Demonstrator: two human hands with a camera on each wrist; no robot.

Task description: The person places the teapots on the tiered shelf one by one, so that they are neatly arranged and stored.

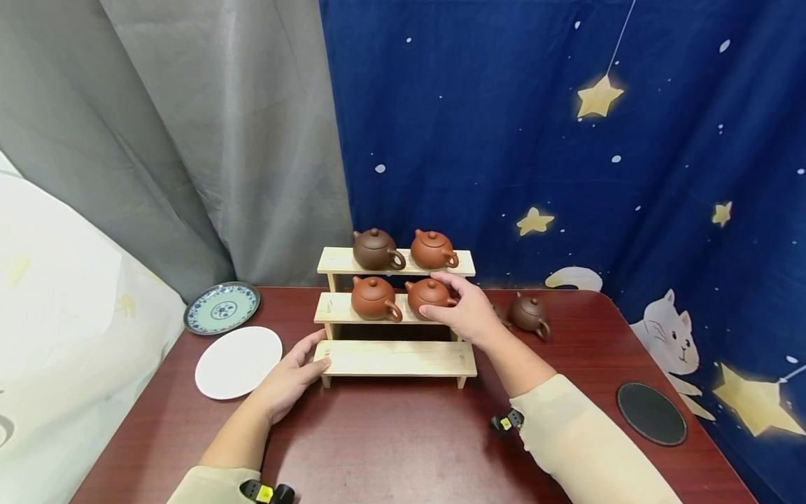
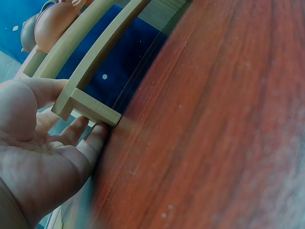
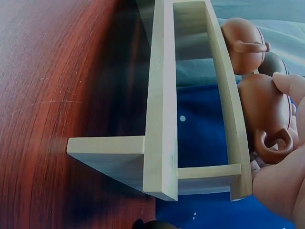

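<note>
A three-tier wooden stand (image 1: 395,358) stands on the table. My left hand (image 1: 286,383) grips the left end of its lowest tier; in the left wrist view, the thumb lies on the plank (image 2: 97,57) and fingers are by the leg. My right hand (image 1: 472,315) holds a reddish-brown teapot (image 1: 423,299) at the right of the middle tier, thumb in front and fingers behind. That teapot (image 3: 262,102) sits at the plank in the right wrist view. Left of it is another reddish-brown teapot (image 1: 371,297). On top stand a dark brown teapot (image 1: 371,252) and a reddish-brown one (image 1: 431,250).
Right of the stand is a dark brown teapot (image 1: 527,313), with another dark piece partly hidden behind my right hand. A patterned blue plate (image 1: 223,309) and a white plate (image 1: 239,362) lie left. A round black mat (image 1: 651,413) lies right. Curtains hang behind.
</note>
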